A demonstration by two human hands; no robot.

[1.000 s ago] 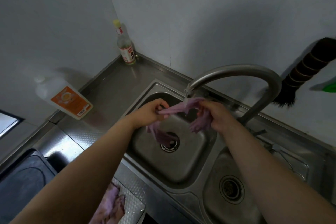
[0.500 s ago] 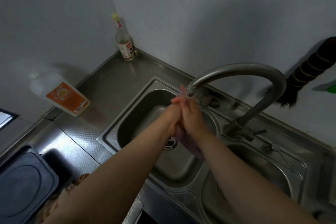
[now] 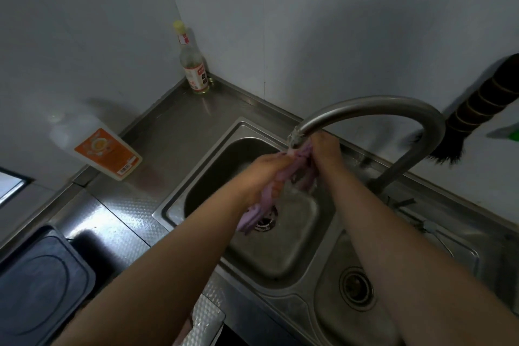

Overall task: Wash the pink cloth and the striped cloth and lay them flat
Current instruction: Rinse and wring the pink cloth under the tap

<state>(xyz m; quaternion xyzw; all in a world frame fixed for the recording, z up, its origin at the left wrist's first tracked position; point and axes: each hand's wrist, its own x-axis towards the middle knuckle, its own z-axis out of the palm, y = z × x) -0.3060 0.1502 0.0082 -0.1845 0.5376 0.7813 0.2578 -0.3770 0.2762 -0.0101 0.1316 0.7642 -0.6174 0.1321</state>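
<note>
Both my hands hold the pink cloth (image 3: 271, 194) under the spout of the steel faucet (image 3: 373, 105), over the left sink basin (image 3: 297, 239). My left hand (image 3: 266, 168) grips one bunched part of the cloth and my right hand (image 3: 325, 150) grips another part close to the spout. The wet cloth hangs in folds between the hands and down toward the drain (image 3: 265, 223). A bit of another cloth (image 3: 184, 330) shows at the counter's front edge, mostly hidden by my left arm; its pattern cannot be made out.
A second basin (image 3: 356, 286) lies to the right. On the steel counter (image 3: 179, 132) stand a glass bottle (image 3: 192, 64) in the corner and a white jug with an orange label (image 3: 104, 149) by the left wall. A dark stove (image 3: 36, 284) sits front left. A brush (image 3: 477, 109) hangs on the wall.
My hands were pressed together on the cloth half a second ago; now they have parted slightly and shifted right under the spout, with the cloth hanging looser between them.
</note>
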